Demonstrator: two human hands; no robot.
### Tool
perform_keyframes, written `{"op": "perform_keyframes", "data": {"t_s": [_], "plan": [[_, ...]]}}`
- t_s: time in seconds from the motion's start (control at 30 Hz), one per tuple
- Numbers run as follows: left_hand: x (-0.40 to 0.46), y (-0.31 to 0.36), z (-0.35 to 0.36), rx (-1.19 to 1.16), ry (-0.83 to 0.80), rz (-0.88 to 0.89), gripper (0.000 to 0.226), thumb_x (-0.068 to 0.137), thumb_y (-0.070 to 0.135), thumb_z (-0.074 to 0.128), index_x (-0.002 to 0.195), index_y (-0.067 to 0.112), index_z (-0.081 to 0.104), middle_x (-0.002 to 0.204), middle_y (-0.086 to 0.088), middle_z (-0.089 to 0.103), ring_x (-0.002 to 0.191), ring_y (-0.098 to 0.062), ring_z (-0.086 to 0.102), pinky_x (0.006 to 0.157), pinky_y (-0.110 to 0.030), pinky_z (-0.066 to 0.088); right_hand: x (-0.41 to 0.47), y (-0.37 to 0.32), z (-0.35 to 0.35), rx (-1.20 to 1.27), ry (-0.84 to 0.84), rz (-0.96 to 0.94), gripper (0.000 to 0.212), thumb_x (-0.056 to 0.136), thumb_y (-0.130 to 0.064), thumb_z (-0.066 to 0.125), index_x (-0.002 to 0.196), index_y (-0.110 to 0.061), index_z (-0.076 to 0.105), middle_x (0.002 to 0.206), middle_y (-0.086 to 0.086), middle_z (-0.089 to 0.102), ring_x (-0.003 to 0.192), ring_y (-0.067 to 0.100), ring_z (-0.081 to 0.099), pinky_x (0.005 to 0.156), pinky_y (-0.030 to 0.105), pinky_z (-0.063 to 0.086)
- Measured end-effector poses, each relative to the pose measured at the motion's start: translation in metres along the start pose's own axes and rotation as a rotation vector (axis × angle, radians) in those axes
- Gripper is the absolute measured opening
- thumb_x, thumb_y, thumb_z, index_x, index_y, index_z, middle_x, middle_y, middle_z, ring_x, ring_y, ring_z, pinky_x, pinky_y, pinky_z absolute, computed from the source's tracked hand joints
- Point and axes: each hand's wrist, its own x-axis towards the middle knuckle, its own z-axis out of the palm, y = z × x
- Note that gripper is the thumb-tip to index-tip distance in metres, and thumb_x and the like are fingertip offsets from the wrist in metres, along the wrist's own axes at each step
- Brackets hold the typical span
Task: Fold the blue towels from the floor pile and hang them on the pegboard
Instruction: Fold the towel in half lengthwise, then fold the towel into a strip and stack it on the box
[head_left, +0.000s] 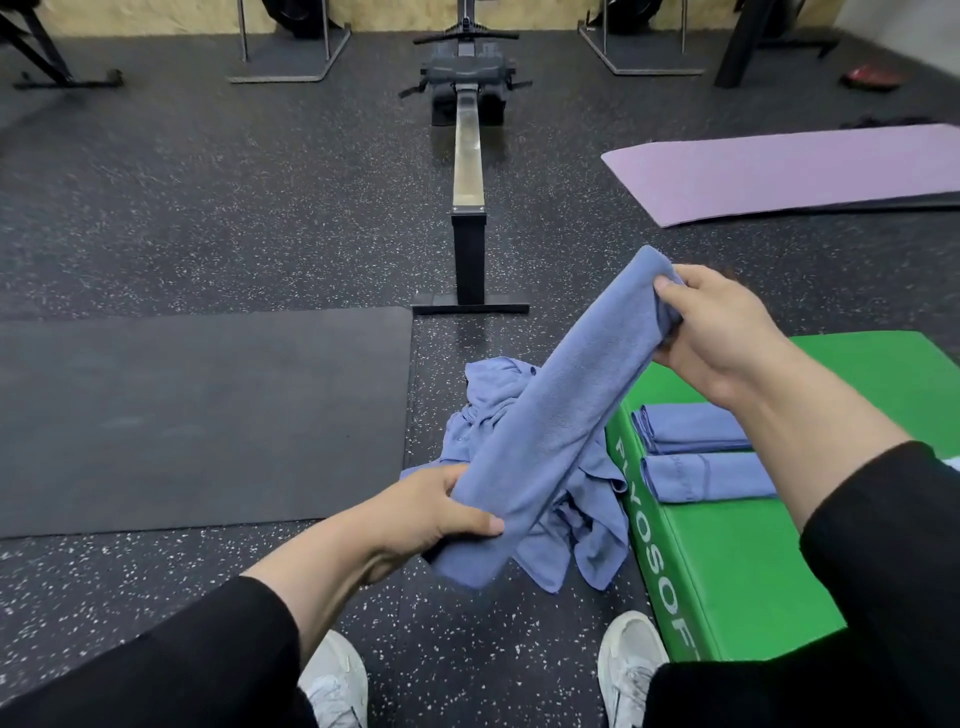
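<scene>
**Blue towel stretched between 2 hands above the floor pile**

A long, folded blue towel (550, 415) runs diagonally across the centre of the frame, from lower left to upper right. The left hand (436, 506), at lower centre, grasps its near end with the thumb on top and the fingers curled underneath. The right hand (727, 338), at centre right, pinches the far end, its thumb pressed on the upper edge and its fingers wrapped round the cloth. Both arms wear black sleeves pushed back from the wrists.

Beneath the stretched towel, the pile of loose blue towels (488, 410) lies crumpled on the speckled floor (208, 208), just beside the green box (737, 571) at lower right. On top of that box rest 2 folded towels (696, 452), side by side and partly hidden by the right forearm.

A black mat (197, 415) covers the floor at centre left, and a purple mat (789, 171) lies at upper right. A rowing machine (467, 156) stretches away at top centre. 2 white shoes (628, 665) show at the bottom edge.
</scene>
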Motion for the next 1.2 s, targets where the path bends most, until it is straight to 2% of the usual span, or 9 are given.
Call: {"op": "perform_keyframes", "data": {"t_s": [0.13,0.27,0.47,0.6,0.73,0.87,1.03,1.13,1.2], "plan": [[-0.004,-0.009,-0.001,0.150,0.108,0.000,0.033,0.074,0.022,0.081,0.105,0.015,0.072,0.103,-0.014,0.074,0.078,-0.016,0.063,0.076,-0.032,0.049,0.001,0.010,-0.018,-0.034,0.062,0.030,0.015,0.106,-0.012,0.047,0.104,-0.019,0.059,0.092,0.001,0.064,0.081,0.013,0.061,0.068,0.034,0.053],[0.002,-0.001,-0.006,0.136,0.302,0.009,0.025,0.080,0.020,0.081,0.091,0.000,0.070,0.070,-0.004,0.066,0.060,-0.015,0.051,0.057,-0.024,0.042,0.002,0.017,-0.056,-0.121,0.126,0.090,0.011,0.104,-0.012,0.050,0.106,-0.017,0.059,0.091,0.003,0.063,0.079,0.017,0.060,0.073,0.038,0.053],[0.038,0.035,0.024,-0.077,0.321,0.099,0.019,0.080,0.013,0.081,0.096,0.004,0.075,0.096,-0.019,0.077,0.088,-0.033,0.074,0.083,-0.046,0.058,-0.011,0.010,-0.143,-0.192,0.228,0.160,0.017,0.103,-0.008,0.051,0.092,-0.018,0.058,0.086,0.005,0.062,0.072,0.015,0.061,0.069,0.034,0.055],[0.076,0.059,0.056,-0.178,0.266,0.101,0.046,0.079,0.024,0.083,0.114,-0.002,0.068,0.108,-0.019,0.075,0.091,-0.031,0.074,0.076,-0.038,0.058,-0.008,0.019,-0.203,-0.231,0.303,0.229,0.006,0.103,-0.011,0.054,0.106,-0.013,0.058,0.098,0.011,0.060,0.081,0.020,0.061,0.073,0.036,0.056],[0.122,0.072,0.093,-0.264,0.260,0.102,0.014,0.095,0.026,0.069,0.095,0.013,0.066,0.087,-0.003,0.074,0.081,-0.025,0.068,0.086,-0.046,0.057,0.012,0.041,-0.246,-0.262,0.422,0.298,0.004,0.101,-0.011,0.058,0.105,-0.011,0.055,0.102,0.015,0.057,0.079,0.025,0.059,0.072,0.040,0.056],[0.178,0.064,0.130,-0.222,0.229,0.073,0.025,0.104,0.033,0.055,0.107,0.009,0.062,0.101,-0.014,0.074,0.083,-0.034,0.074,0.074,-0.041,0.060,0.034,0.081,-0.284,-0.364,0.462,0.388,0.005,0.103,-0.014,0.057,0.099,-0.010,0.054,0.092,0.013,0.056,0.075,0.023,0.056,0.078,0.044,0.056],[0.231,0.040,0.166,-0.182,0.219,-0.005,0.022,0.102,0.030,0.059,0.089,0.012,0.061,0.080,-0.006,0.068,0.072,-0.027,0.065,0.076,-0.041,0.059,0.059,0.139,-0.327,-0.530,0.518,0.459,0.005,0.104,-0.013,0.054,0.101,-0.009,0.053,0.112,0.018,0.054,0.098,0.031,0.056,0.080,0.047,0.056],[0.263,0.023,0.188,-0.141,0.202,-0.073,0.018,0.102,0.024,0.059,0.094,0.008,0.061,0.077,-0.010,0.060,0.062,-0.022,0.056,0.062,-0.032,0.056,0.070,0.177,-0.354,-0.731,0.548,0.528,0.014,0.102,-0.013,0.056,0.090,-0.006,0.057,0.112,0.023,0.061,0.103,0.041,0.061,0.091,0.058,0.056],[0.284,0.010,0.201,-0.089,0.188,-0.111,0.018,0.102,0.023,0.059,0.096,0.006,0.059,0.075,-0.009,0.059,0.057,-0.019,0.056,0.057,-0.031,0.054,0.076,0.193,-0.369,-0.854,0.536,0.565,0.017,0.101,-0.015,0.057,0.099,0.000,0.064,0.113,0.027,0.066,0.104,0.045,0.064,0.092,0.058,0.054]]}}
